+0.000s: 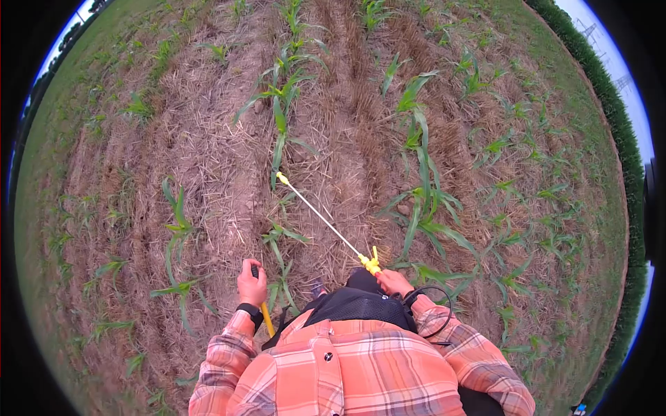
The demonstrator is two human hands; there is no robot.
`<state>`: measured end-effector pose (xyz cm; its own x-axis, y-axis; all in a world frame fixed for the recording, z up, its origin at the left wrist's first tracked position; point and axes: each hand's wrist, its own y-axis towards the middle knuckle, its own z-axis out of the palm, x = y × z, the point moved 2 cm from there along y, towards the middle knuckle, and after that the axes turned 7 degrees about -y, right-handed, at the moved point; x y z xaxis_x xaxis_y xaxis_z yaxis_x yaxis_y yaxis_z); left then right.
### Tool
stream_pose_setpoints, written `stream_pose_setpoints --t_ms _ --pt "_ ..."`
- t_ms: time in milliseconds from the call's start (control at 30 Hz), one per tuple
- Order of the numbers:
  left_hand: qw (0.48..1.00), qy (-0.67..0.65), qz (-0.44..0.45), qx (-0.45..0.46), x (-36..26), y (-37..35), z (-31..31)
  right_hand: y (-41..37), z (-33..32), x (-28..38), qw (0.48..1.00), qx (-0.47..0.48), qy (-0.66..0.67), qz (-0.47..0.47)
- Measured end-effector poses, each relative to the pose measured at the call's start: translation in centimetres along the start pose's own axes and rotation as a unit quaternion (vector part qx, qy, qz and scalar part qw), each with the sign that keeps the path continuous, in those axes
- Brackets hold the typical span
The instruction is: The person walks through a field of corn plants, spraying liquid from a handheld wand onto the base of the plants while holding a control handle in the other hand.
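My left hand (pixel 251 286) is wrapped round the black grip of a pump lever (pixel 267 320), whose yellow shaft runs back along my side. In my right hand (pixel 395 283) is a spray wand (pixel 322 218), gripped just behind its yellow trigger valve (pixel 372 262). The thin pale tube points forward and to the left. Its yellow nozzle (pixel 282 179) overlaps a leaf of a young corn plant (pixel 279 121) in this view. A dark hose (pixel 451 305) loops beside my right wrist. Most of the wand's handle is hidden in my palm.
Rows of young corn plants (pixel 422 191) run ahead on both sides, with dry straw and bare soil (pixel 229 149) between them. More corn (pixel 180 225) grows close on my left. A dark green hedge (pixel 617 118) and pylons (pixel 590 31) stand far right.
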<state>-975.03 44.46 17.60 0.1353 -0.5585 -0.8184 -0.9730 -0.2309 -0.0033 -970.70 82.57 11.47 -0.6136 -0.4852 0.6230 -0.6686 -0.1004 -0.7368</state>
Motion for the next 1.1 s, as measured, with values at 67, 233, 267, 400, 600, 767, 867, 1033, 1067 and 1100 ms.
stream_pose_setpoints --t_ms 67,233,267,400,600,767,867,1033,1067,1100 --pt "1.0 -0.015 -0.012 -0.002 0.2 1.2 0.5 0.9 -0.7 0.9 1.0 0.018 -0.007 -0.001" --pt "0.999 -0.01 -0.022 -0.03 -3.3 5.4 1.0 7.2 -3.6 -1.1 0.997 0.019 0.069 -0.01" --pt "0.999 -0.013 -0.027 -0.037 -4.7 6.4 1.0 7.9 -4.9 -0.4 0.997 0.016 0.074 -0.014" --pt "0.999 0.004 -0.006 -0.035 -8.0 10.0 2.7 10.3 -9.9 0.9 0.992 0.013 0.128 0.019" --pt "0.999 0.001 -0.013 -0.029 -11.9 14.3 6.4 11.9 -16.8 -0.1 0.952 -0.06 0.287 0.093" --pt "0.998 0.016 0.047 -0.047 -14.5 16.2 8.9 12.5 -21.7 -1.0 0.92 -0.145 0.354 0.088" --pt "0.999 -0.022 0.015 -0.036 -15.0 17.2 9.4 12.8 -23.7 -1.5 0.897 -0.176 0.402 0.057" --pt "0.999 -0.008 0.029 -0.019 -15.2 19.3 10.1 13.2 -25.4 -0.8 0.851 -0.199 0.482 0.06" --pt "0.999 -0.006 0.027 -0.021 -14.9 19.9 10.4 13.4 -25.6 -0.6 0.848 -0.204 0.485 0.066" --pt "0.999 -0.005 0.024 -0.023 -14.8 20.5 10.6 13.7 -25.7 -0.4 0.844 -0.209 0.488 0.073"
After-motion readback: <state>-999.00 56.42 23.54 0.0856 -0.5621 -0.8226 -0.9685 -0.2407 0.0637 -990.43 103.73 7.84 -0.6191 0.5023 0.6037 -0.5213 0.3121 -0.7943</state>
